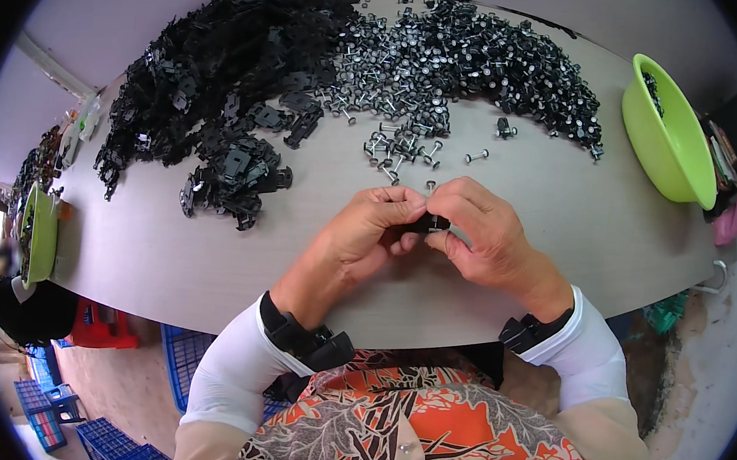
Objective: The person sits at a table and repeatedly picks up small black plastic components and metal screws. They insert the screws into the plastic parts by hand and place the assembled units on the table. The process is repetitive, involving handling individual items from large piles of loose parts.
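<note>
My left hand [374,222] is closed, thumb and fingers pinching a small black plastic chassis piece [428,224], mostly covered by the fingers. At its other end my right hand [484,236] has its thumb and fingertips pressed to the same piece. Whether a wheel axle also sits between those fingertips, I cannot tell. Just beyond the hands lie loose wheel axles [477,156], short silvery rods with a black wheel at each end. A small heap of black chassis pieces [238,170] is to the left of my hands.
Toward the far left rises a big pile of black plastic pieces [226,51]. Beside it spreads a large pile of wheel axles [488,61]. A lime-green basin [679,139] stands at the table's right, another green basin [43,237] at the left edge. Blue crates [109,444] are on the floor.
</note>
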### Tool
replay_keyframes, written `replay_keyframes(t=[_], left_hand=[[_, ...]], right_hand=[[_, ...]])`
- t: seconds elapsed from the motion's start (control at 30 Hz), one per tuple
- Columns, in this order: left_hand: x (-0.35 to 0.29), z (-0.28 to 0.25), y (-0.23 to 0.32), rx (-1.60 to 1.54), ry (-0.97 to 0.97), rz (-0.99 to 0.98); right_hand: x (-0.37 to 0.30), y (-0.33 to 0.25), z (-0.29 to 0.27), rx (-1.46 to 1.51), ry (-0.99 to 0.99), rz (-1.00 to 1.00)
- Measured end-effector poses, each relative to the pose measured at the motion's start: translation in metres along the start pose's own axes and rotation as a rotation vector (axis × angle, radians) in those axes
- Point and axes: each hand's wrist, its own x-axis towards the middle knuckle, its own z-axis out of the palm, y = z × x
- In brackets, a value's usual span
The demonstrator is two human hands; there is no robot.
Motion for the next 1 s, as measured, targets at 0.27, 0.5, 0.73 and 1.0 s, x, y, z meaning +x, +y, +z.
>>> replay_keyframes(t=[0.27, 0.5, 0.73, 1.0], left_hand=[[-0.004, 0.01, 0.012, 0.08, -0.057, 0.021], [-0.001, 0.013, 0.006, 0.23, -0.01, 0.021], [-0.001, 0.01, 0.004, 0.269, -0.02, -0.004], [-0.003, 0.013, 0.007, 0.256, 0.028, 0.013]], right_hand=[[0.002, 0.009, -0.011, 0.258, -0.002, 0.167], [-0.005, 0.101, -0.055, -0.286, 0.264, 0.316], [0.002, 0.118, -0.045, -0.488, 0.173, 0.277], [0.002, 0.088, -0.058, -0.377, 0.077, 0.652]])
